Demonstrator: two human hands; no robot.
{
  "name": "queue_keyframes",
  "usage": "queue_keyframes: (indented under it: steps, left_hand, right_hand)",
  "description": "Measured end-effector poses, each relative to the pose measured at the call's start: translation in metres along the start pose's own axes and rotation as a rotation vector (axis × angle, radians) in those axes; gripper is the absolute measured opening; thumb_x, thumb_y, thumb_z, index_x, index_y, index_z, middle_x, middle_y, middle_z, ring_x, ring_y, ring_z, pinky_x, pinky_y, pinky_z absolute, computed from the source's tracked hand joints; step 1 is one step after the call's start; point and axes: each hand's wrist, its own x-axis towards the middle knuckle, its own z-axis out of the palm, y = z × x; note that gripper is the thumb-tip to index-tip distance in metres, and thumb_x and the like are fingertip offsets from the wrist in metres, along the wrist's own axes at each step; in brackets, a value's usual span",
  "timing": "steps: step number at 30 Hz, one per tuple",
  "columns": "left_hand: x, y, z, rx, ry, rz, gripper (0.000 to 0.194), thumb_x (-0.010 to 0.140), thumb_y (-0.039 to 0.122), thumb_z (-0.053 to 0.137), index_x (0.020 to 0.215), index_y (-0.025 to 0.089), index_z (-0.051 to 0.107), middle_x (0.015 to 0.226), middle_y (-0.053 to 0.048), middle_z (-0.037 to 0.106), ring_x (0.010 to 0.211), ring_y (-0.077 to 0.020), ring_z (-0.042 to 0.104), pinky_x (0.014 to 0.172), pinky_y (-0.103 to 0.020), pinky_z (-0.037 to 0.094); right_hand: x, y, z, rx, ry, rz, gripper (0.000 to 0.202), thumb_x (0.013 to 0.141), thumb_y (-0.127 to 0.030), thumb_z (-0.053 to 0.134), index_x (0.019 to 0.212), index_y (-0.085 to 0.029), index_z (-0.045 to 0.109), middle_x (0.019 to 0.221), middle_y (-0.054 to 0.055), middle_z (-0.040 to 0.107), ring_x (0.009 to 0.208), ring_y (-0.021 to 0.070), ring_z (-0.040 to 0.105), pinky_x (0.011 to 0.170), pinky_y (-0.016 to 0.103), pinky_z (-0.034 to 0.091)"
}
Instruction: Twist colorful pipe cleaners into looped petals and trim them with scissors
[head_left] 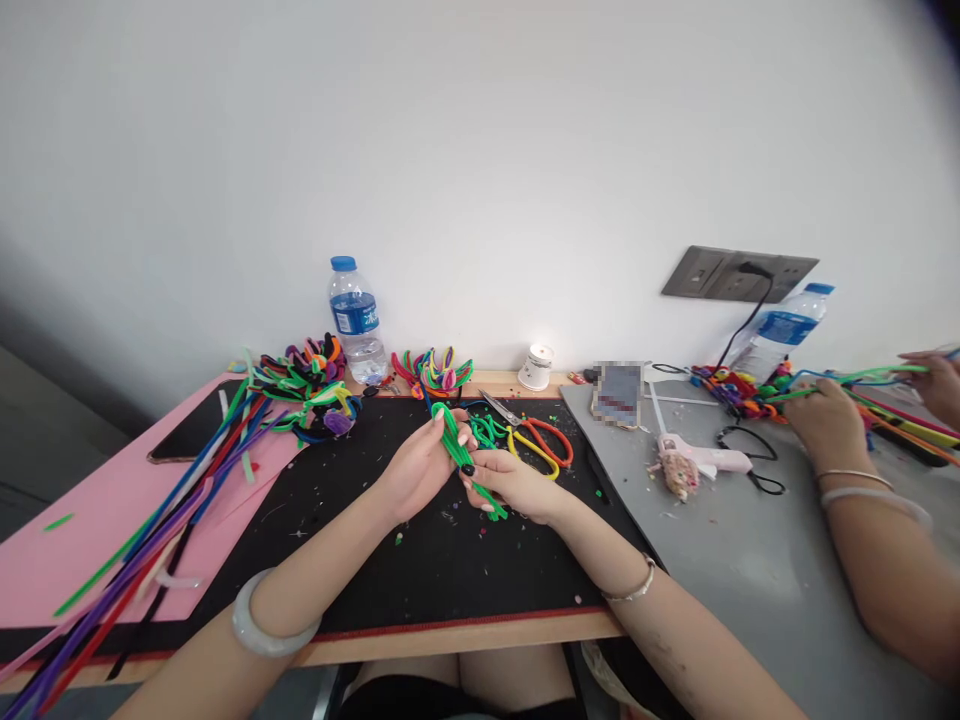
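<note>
A bundle of green pipe cleaners is held between my two hands above the black mat. My left hand grips its upper, looped part. Around the lower part, just beside a small black piece on the bundle, my right hand is closed. The loose green ends stick out below my right fingers. Behind my hands lie scissors with orange and yellow handles, next to curled green pieces.
Long coloured pipe cleaners lie over a pink sheet at left, near a phone. Bottle and paper cup stand by the wall. At right are a glue gun and another person's hands.
</note>
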Motion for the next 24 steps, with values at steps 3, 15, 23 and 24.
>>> queue_keyframes:
  steps: [3,15,23,24]
  left_hand:
    - [-0.002,-0.002,0.0,0.015,-0.039,-0.076,0.037,0.087,0.041,0.037,0.108,0.015,0.055,0.084,-0.006,0.058,0.088,-0.0191,0.054,0.079,-0.034,0.042]
    - [-0.004,-0.002,0.006,0.098,0.075,0.078,0.045,0.083,0.026,0.051,0.126,0.016,0.042,0.055,0.005,0.039,0.063,-0.0102,0.05,0.065,-0.025,0.046]
    - [-0.001,0.001,-0.006,0.543,0.294,0.277,0.034,0.08,0.04,0.05,0.105,0.017,0.056,0.059,0.006,0.034,0.043,-0.0035,0.025,0.039,-0.016,0.024]
    - [0.0,0.0,-0.007,0.598,0.305,0.274,0.033,0.08,0.041,0.049,0.101,0.017,0.057,0.06,0.006,0.034,0.044,-0.004,0.026,0.039,-0.017,0.022]
  right_hand:
    - [0.0,0.0,-0.002,0.104,-0.013,-0.007,0.027,0.085,-0.039,0.043,0.073,-0.015,0.043,0.049,-0.005,0.044,0.041,0.0051,0.031,0.041,0.018,0.021]
    - [0.0,0.0,-0.001,-0.069,-0.007,0.05,0.034,0.088,-0.044,0.029,0.087,-0.015,0.046,0.066,0.002,0.057,0.036,0.0059,0.04,0.035,0.019,0.026]
    - [-0.009,-0.015,-0.026,-1.382,0.938,0.271,0.03,0.071,-0.01,0.047,0.1,-0.014,0.046,0.1,0.013,0.053,0.092,0.0248,0.052,0.072,0.034,0.039]
    - [-0.011,-0.017,-0.028,-1.431,0.921,0.371,0.031,0.069,-0.011,0.049,0.1,-0.013,0.046,0.099,0.014,0.052,0.093,0.0268,0.051,0.071,0.034,0.04]
